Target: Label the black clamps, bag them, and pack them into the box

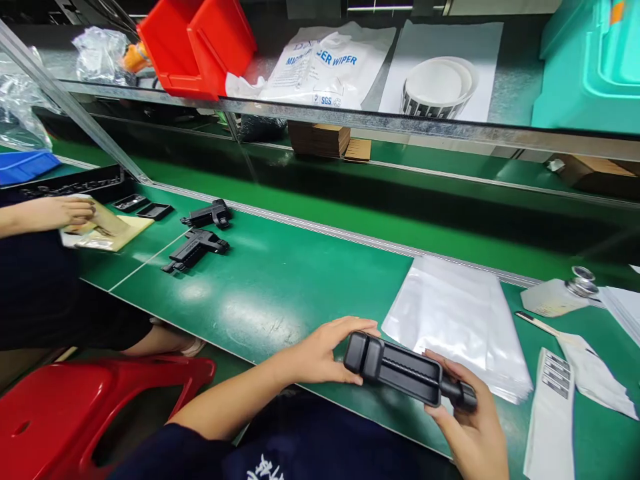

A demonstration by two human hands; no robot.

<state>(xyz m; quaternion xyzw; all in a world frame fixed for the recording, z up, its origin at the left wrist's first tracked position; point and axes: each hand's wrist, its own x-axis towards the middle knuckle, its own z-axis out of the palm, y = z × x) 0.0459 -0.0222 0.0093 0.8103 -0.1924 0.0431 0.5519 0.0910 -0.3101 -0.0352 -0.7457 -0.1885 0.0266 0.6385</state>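
- A long black moulded plastic holder (407, 372) with a shallow tray-like recess is held between two bare hands just above the near edge of the green conveyor bench (280, 287).
- The left hand (320, 353) curls around the holder's blocky left end, thumb underneath and fingers closed over the top.
- The right hand (470, 420) cups the narrower right end from below, fingers wrapped around its rounded stub.
- The holder spans the gap between both grips, tilted slightly down to the right; its open recess faces up.
- It looks stiff, light and smooth, probably a little slippery; the two solid ends seem the safest places to hold.
- A stack of clear plastic bags (460, 327) lies just beyond it, towards the right end of the bench.
- Two more black plastic holders (197, 248) rest well apart, towards the far left edge.
- At the left end, another person's hand (65, 212) presses on a tan paper envelope (113, 230).
- Strips of printed barcode labels (555, 377) lie near the right corner.
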